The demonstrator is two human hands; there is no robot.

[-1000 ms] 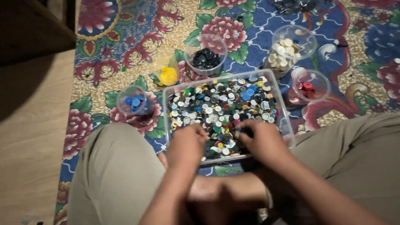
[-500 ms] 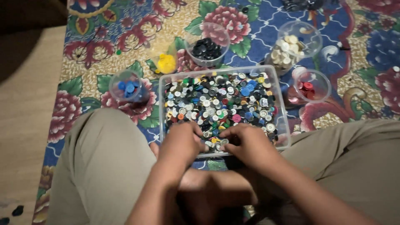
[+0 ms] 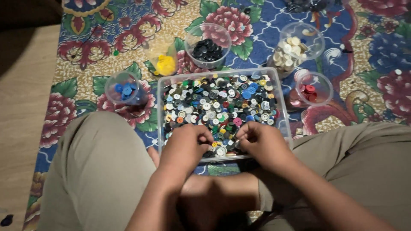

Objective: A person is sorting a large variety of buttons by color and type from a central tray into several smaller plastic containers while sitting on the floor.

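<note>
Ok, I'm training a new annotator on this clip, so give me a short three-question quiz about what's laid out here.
1. True or false: both hands, left hand and right hand, are over the near end of the clear tray of mixed buttons.
2. Which colour of buttons fills the small cup left of the tray: A red, B blue, C white?
3. How many small containers of sorted buttons surround the tray?

Key: 1 true. 2 B. 3 five: blue, yellow, black, cream, red.

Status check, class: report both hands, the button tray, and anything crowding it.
Left hand and right hand fingers in button tray, grip unclear. Sorting cups ring it. Nothing blocking.
</note>
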